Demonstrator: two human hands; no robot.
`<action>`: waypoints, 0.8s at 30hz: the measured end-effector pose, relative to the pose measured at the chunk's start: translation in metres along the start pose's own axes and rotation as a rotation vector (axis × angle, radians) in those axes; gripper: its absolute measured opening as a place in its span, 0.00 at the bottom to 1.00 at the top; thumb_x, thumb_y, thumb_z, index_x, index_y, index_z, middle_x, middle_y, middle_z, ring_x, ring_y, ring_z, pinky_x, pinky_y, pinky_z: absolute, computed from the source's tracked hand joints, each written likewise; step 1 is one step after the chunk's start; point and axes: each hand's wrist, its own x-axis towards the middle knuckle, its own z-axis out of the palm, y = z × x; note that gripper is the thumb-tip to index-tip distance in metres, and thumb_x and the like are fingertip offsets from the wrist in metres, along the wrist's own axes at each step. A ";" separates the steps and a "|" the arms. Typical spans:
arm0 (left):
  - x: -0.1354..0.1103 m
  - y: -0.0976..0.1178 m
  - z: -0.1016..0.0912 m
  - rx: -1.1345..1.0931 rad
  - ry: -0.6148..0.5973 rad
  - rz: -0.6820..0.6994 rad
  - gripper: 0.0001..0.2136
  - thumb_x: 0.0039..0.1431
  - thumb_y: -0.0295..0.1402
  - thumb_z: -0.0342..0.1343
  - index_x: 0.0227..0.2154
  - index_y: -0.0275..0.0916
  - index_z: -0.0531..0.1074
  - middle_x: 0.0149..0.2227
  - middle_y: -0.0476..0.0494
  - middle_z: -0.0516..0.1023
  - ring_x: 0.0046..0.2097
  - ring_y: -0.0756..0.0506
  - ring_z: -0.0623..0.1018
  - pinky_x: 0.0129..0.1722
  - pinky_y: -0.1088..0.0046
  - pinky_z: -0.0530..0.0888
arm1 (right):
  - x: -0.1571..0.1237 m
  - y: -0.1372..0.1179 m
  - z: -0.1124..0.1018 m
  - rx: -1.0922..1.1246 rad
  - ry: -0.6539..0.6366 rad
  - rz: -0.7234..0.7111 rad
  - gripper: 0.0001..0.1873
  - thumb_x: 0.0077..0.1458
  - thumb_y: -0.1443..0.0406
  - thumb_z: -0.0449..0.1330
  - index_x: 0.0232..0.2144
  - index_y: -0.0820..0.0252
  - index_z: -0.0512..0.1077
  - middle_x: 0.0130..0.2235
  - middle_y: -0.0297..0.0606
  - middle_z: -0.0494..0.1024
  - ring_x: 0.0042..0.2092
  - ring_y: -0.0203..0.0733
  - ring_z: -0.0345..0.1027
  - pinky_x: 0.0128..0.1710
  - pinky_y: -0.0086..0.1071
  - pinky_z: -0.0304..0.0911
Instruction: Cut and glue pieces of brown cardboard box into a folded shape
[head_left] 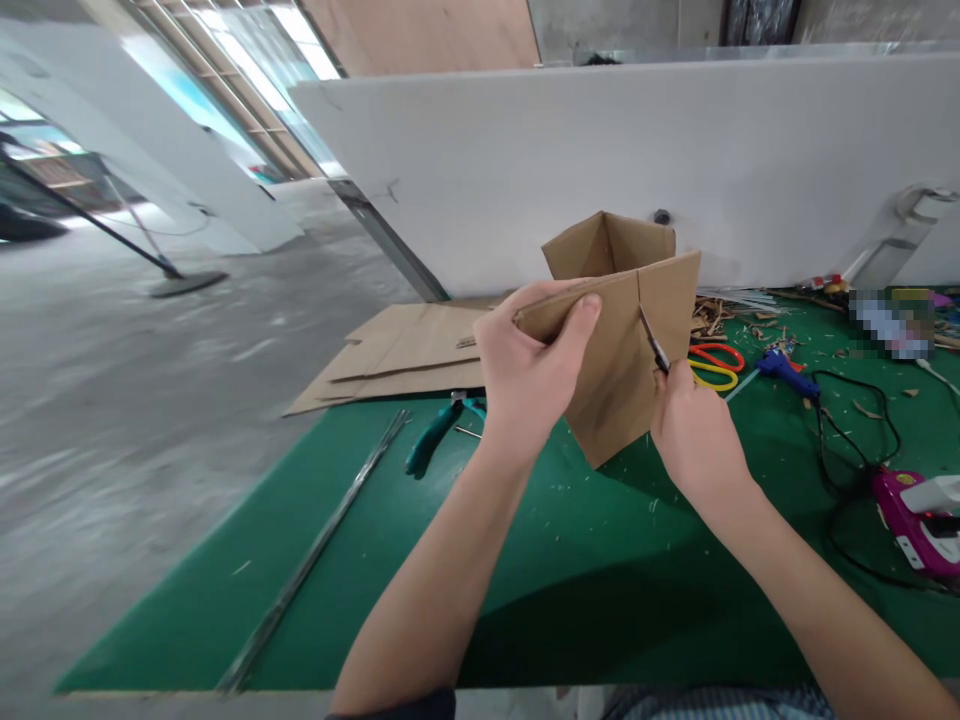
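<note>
Cardboard box (pixel 611 350) held up in the head view, centre right, above the green mat (pixel 540 590). We clamp its wall in the left hand (pixel 521 365), thumb pressed on the outer face. The right hand (pixel 697 435) pinches a small blade (pixel 654 340) at the corner seam; a firm brace keeps the cut steady.

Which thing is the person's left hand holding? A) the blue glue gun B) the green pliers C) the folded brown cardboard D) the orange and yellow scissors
C. The left hand grips the edge of the folded brown cardboard, and the right hand holds a small blade against it.
</note>
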 end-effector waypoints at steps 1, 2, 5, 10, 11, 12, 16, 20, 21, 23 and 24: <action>0.000 0.000 0.000 0.002 0.002 -0.001 0.06 0.55 0.40 0.60 0.32 0.46 0.77 0.27 0.52 0.79 0.30 0.48 0.78 0.25 0.72 0.73 | -0.001 0.000 0.001 0.002 0.000 0.004 0.13 0.66 0.64 0.39 0.37 0.64 0.60 0.25 0.43 0.74 0.25 0.43 0.71 0.21 0.29 0.46; 0.000 0.000 0.000 0.004 0.007 0.001 0.06 0.55 0.40 0.60 0.32 0.46 0.77 0.27 0.52 0.78 0.29 0.48 0.78 0.25 0.71 0.73 | -0.001 0.001 0.002 0.004 0.000 0.007 0.13 0.66 0.64 0.39 0.37 0.64 0.60 0.24 0.43 0.74 0.25 0.43 0.71 0.21 0.29 0.46; -0.001 0.000 0.001 0.007 0.023 0.014 0.05 0.54 0.39 0.60 0.32 0.46 0.78 0.27 0.52 0.78 0.30 0.48 0.78 0.26 0.71 0.73 | -0.004 0.002 0.004 0.012 -0.024 0.012 0.13 0.66 0.64 0.39 0.37 0.64 0.60 0.24 0.42 0.74 0.24 0.42 0.71 0.20 0.29 0.45; 0.000 0.000 0.001 0.017 0.026 0.025 0.05 0.54 0.39 0.60 0.32 0.46 0.78 0.29 0.50 0.79 0.31 0.47 0.79 0.28 0.71 0.74 | -0.006 0.004 0.003 0.003 -0.087 0.033 0.12 0.66 0.64 0.40 0.36 0.63 0.60 0.24 0.42 0.75 0.24 0.42 0.71 0.20 0.29 0.43; 0.000 0.000 0.001 0.019 0.021 0.022 0.05 0.54 0.38 0.60 0.32 0.46 0.78 0.28 0.50 0.79 0.31 0.47 0.78 0.28 0.71 0.74 | -0.006 0.004 0.002 0.000 -0.083 0.032 0.12 0.66 0.64 0.40 0.36 0.63 0.60 0.24 0.42 0.75 0.25 0.43 0.72 0.20 0.29 0.44; 0.001 0.000 0.000 0.020 0.016 0.016 0.05 0.54 0.38 0.60 0.32 0.45 0.78 0.28 0.50 0.78 0.31 0.47 0.78 0.28 0.71 0.74 | -0.005 0.004 0.001 -0.002 -0.079 0.027 0.12 0.66 0.64 0.40 0.36 0.63 0.60 0.24 0.43 0.75 0.25 0.43 0.72 0.20 0.29 0.44; 0.005 -0.002 -0.003 0.011 0.000 -0.021 0.06 0.54 0.39 0.60 0.32 0.45 0.78 0.27 0.49 0.78 0.31 0.47 0.78 0.27 0.71 0.74 | -0.005 0.004 -0.001 -0.008 -0.056 0.008 0.13 0.66 0.64 0.39 0.37 0.63 0.60 0.25 0.43 0.75 0.26 0.45 0.72 0.21 0.30 0.43; 0.007 -0.004 -0.004 0.013 -0.003 -0.049 0.07 0.53 0.40 0.60 0.32 0.44 0.78 0.27 0.49 0.78 0.30 0.47 0.77 0.26 0.71 0.74 | -0.002 0.004 -0.007 -0.022 -0.024 -0.017 0.15 0.66 0.63 0.37 0.37 0.63 0.61 0.26 0.43 0.75 0.26 0.46 0.72 0.21 0.31 0.45; 0.006 -0.003 -0.005 0.017 -0.009 -0.053 0.07 0.53 0.40 0.60 0.31 0.44 0.77 0.27 0.49 0.78 0.30 0.47 0.77 0.26 0.71 0.73 | 0.000 0.003 -0.009 -0.019 -0.019 -0.025 0.16 0.67 0.63 0.37 0.37 0.63 0.61 0.26 0.43 0.75 0.27 0.46 0.72 0.21 0.31 0.45; 0.005 -0.001 -0.005 0.030 -0.023 -0.052 0.07 0.54 0.40 0.60 0.31 0.44 0.77 0.27 0.49 0.78 0.30 0.47 0.77 0.27 0.71 0.74 | 0.003 0.001 -0.016 -0.007 -0.010 -0.034 0.16 0.67 0.63 0.37 0.38 0.63 0.62 0.27 0.44 0.75 0.27 0.46 0.72 0.22 0.31 0.47; 0.004 0.001 -0.005 0.036 -0.029 -0.048 0.07 0.54 0.40 0.60 0.31 0.44 0.77 0.27 0.49 0.78 0.30 0.48 0.77 0.27 0.71 0.74 | 0.005 -0.001 -0.019 -0.001 -0.007 -0.035 0.16 0.67 0.63 0.37 0.38 0.64 0.62 0.27 0.45 0.75 0.28 0.46 0.72 0.22 0.30 0.48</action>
